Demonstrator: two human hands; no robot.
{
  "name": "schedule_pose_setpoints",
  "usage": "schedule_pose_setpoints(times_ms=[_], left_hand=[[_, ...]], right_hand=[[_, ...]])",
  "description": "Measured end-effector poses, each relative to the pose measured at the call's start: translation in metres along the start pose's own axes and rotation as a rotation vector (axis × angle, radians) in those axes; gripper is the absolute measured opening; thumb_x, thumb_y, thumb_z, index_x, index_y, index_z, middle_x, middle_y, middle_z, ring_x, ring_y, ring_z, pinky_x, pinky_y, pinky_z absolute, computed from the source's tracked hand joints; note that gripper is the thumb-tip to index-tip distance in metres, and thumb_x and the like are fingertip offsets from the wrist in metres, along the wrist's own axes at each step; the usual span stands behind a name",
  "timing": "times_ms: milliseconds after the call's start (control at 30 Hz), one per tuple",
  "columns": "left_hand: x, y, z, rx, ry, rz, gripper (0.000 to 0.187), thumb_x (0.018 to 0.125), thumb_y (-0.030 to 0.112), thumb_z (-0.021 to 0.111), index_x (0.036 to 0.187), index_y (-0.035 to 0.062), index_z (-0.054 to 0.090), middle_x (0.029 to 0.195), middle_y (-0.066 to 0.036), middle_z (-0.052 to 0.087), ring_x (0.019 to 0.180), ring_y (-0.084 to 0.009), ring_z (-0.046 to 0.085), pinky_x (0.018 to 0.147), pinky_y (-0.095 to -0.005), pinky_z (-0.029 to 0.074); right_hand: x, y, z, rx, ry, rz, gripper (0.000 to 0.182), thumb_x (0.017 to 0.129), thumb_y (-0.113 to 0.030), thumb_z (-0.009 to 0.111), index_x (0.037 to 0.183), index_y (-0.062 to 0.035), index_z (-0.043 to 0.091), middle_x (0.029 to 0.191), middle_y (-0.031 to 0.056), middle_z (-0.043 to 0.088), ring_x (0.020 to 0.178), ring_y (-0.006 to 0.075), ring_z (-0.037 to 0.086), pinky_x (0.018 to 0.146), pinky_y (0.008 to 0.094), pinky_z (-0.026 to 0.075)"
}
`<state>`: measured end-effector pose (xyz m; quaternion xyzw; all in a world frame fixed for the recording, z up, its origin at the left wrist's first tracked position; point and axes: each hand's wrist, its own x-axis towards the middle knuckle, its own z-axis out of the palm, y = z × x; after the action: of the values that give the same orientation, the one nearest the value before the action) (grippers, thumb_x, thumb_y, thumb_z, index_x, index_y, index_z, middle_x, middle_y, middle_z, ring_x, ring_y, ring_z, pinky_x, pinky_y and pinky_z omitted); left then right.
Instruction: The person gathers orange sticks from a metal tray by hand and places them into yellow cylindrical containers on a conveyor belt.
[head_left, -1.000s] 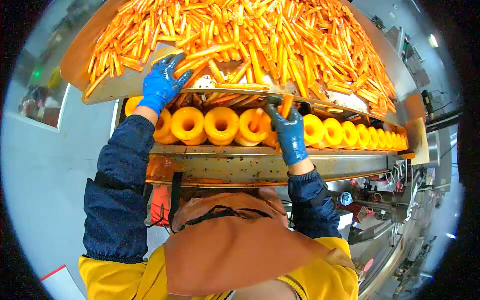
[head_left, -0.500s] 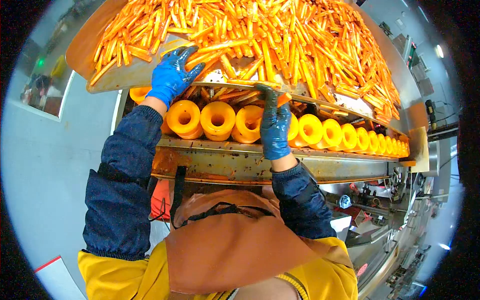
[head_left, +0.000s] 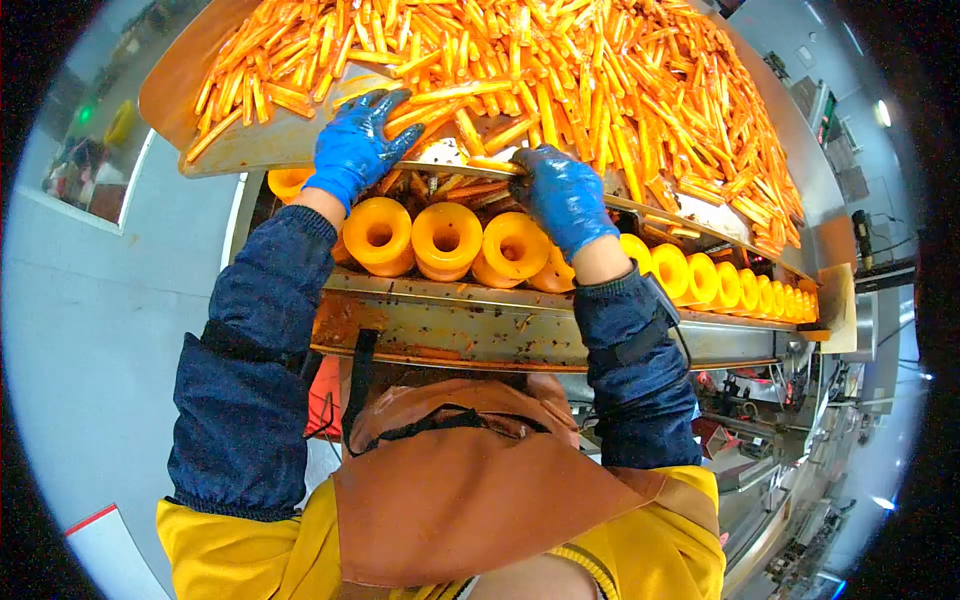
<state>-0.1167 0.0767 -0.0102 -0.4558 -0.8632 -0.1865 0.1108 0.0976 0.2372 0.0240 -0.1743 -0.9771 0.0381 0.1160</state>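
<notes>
My left hand [head_left: 355, 150], in a blue glove with dark stains, rests at the front edge of a metal tray [head_left: 260, 145], its fingers apart beside the orange sticks [head_left: 440, 92]. My right hand [head_left: 568, 200], gloved the same way, has its fingers closed at the end of an orange stick [head_left: 494, 164] lying along the tray's edge. Below both hands runs a row of yellow-orange hollow rollers [head_left: 446, 238]; my right hand and wrist hide part of it. More sticks lie in the gap behind the rollers.
A stained metal rail [head_left: 460, 325] runs in front of the rollers. At its right end stands a pale board [head_left: 837, 310]. Machinery [head_left: 760, 420] fills the lower right. A window [head_left: 95, 170] is in the wall at the left.
My right hand has tilted left and moved up to the tray edge. The stick piece formerly upright at its fingers no longer shows. The view has shifted slightly.
</notes>
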Motion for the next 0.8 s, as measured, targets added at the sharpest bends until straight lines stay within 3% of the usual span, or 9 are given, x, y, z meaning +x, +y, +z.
schedule_pose_setpoints(times_ms=[167, 233, 300, 367, 433, 467, 567, 633, 800], left_hand=[[0.0, -0.001, 0.0, -0.004, -0.003, -0.008, 0.055, 0.085, 0.047, 0.058, 0.133, 0.0216, 0.048, 0.133, -0.016, 0.049, 0.122, -0.0343, 0.046, 0.104, -0.0433, 0.037], [0.0, -0.002, 0.003, -0.007, -0.002, -0.008, 0.055, 0.085, 0.048, 0.058, 0.133, 0.0217, 0.048, 0.133, -0.016, 0.049, 0.122, -0.0343, 0.046, 0.104, -0.0434, 0.037], [0.0, -0.004, 0.006, -0.009, 0.022, 0.018, 0.057, 0.084, 0.053, 0.055, 0.132, 0.0238, 0.049, 0.135, -0.014, 0.048, 0.122, -0.0343, 0.046, 0.102, -0.0436, 0.038], [0.0, 0.0, 0.002, -0.014, 0.024, 0.021, 0.056, 0.084, 0.052, 0.056, 0.132, 0.0237, 0.049, 0.134, -0.014, 0.049, 0.122, -0.0347, 0.046, 0.102, -0.0438, 0.039], [0.0, -0.001, 0.002, -0.01, 0.025, 0.018, 0.056, 0.084, 0.051, 0.057, 0.132, 0.0232, 0.049, 0.133, -0.014, 0.049, 0.121, -0.035, 0.046, 0.102, -0.0442, 0.039], [0.0, -0.002, 0.002, -0.011, 0.036, 0.031, 0.056, 0.083, 0.05, 0.058, 0.131, 0.0226, 0.05, 0.133, -0.014, 0.05, 0.121, -0.035, 0.046, 0.102, -0.0443, 0.039], [0.001, -0.005, 0.005, 0.002, 0.042, 0.05, 0.056, 0.084, 0.05, 0.058, 0.131, 0.0221, 0.05, 0.132, -0.014, 0.05, 0.12, -0.0348, 0.047, 0.101, -0.0443, 0.04], [0.001, -0.003, 0.003, 0.003, 0.036, 0.047, 0.056, 0.084, 0.05, 0.058, 0.131, 0.0215, 0.05, 0.131, -0.014, 0.051, 0.119, -0.0343, 0.047, 0.1, -0.0439, 0.04], [0.001, -0.003, 0.004, -0.02, 0.03, 0.036, 0.056, 0.084, 0.05, 0.057, 0.131, 0.0212, 0.05, 0.131, -0.014, 0.051, 0.119, -0.0335, 0.047, 0.101, -0.0436, 0.04]], right_hand=[[-0.01, -0.02, -0.004, 0.317, 0.37, -0.051, 0.023, 0.083, -0.025, 0.065, 0.099, -0.0075, 0.065, 0.086, 0.0143, 0.066, 0.078, 0.0303, 0.065, 0.069, 0.0397, 0.051], [-0.019, -0.044, 0.011, 1.116, 0.16, 0.217, 0.023, 0.084, -0.024, 0.065, 0.096, -0.0047, 0.065, 0.085, 0.0145, 0.067, 0.074, 0.0274, 0.065, 0.066, 0.0377, 0.051], [-0.029, -0.051, 0.049, 1.122, -0.13, 0.295, 0.025, 0.085, -0.026, 0.066, 0.093, -0.0031, 0.066, 0.086, 0.0151, 0.068, 0.075, 0.0222, 0.065, 0.064, 0.036, 0.051], [-0.034, -0.049, 0.05, 1.085, -0.149, 0.193, 0.025, 0.084, -0.026, 0.067, 0.095, -0.003, 0.067, 0.089, 0.0143, 0.069, 0.079, 0.0218, 0.066, 0.068, 0.0349, 0.052], [-0.036, -0.036, 0.029, 0.983, 0.067, 0.011, 0.028, 0.084, -0.027, 0.067, 0.1, -0.0039, 0.068, 0.092, 0.0138, 0.069, 0.082, 0.0224, 0.067, 0.071, 0.0347, 0.052], [-0.034, -0.018, 0.007, 0.959, 0.04, 0.091, 0.026, 0.086, -0.017, 0.066, 0.108, -0.0016, 0.065, 0.097, 0.0084, 0.069, 0.087, 0.0128, 0.063, 0.079, 0.0282, 0.05], [-0.019, 0.069, -0.022, 0.088, 0.258, 0.371, 0.044, 0.083, -0.038, 0.064, 0.11, -0.0029, 0.062, 0.106, 0.0196, 0.065, 0.098, 0.0337, 0.063, 0.086, 0.0387, 0.049], [-0.003, 0.126, -0.031, -0.262, -0.045, 0.573, 0.044, 0.079, -0.035, 0.065, 0.108, -0.0012, 0.062, 0.111, 0.0225, 0.062, 0.097, 0.0352, 0.063, 0.086, 0.0427, 0.05], [0.024, 0.179, -0.011, -0.228, -0.217, 0.616, 0.045, 0.078, -0.028, 0.061, 0.113, 0.0005, 0.057, 0.111, 0.025, 0.061, 0.106, 0.0373, 0.058, 0.091, 0.0436, 0.047]])
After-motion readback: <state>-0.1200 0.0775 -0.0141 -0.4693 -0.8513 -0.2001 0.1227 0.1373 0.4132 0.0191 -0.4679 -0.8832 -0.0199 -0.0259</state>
